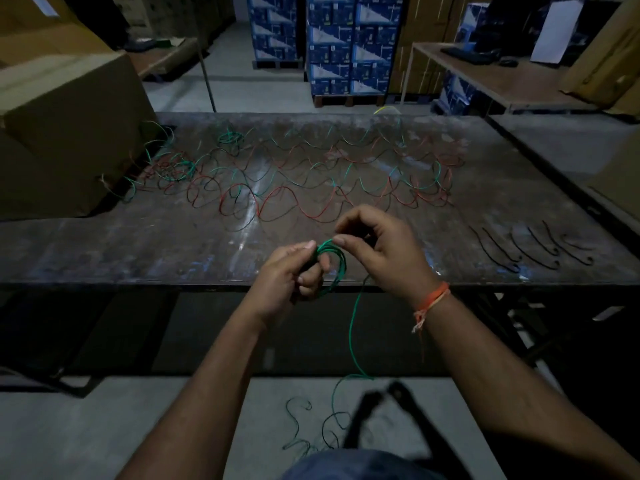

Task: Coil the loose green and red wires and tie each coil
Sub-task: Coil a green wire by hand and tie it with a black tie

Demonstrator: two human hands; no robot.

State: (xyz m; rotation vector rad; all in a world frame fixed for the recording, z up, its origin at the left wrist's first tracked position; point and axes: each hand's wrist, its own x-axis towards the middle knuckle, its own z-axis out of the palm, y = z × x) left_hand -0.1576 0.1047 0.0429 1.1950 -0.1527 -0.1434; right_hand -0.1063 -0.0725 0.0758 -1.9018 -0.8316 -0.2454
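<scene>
A small green wire coil (335,268) is held over the table's near edge. My left hand (291,275) grips its left side with curled fingers. My right hand (381,247) pinches the top of the coil between thumb and forefinger. The coil's loose tail (353,327) hangs down past the edge and curls on the floor (332,410). Many loose green and red wires (294,181) lie spread in waves across the middle of the worn table (138,251). One small green coil (230,137) lies near the far edge.
Several black ties (533,247) lie in a row at the table's right front. A large cardboard box (65,133) stands on the left end. Stacked blue boxes (349,46) and a desk (498,74) stand behind. A dark blurred object (377,410) lies on the floor below.
</scene>
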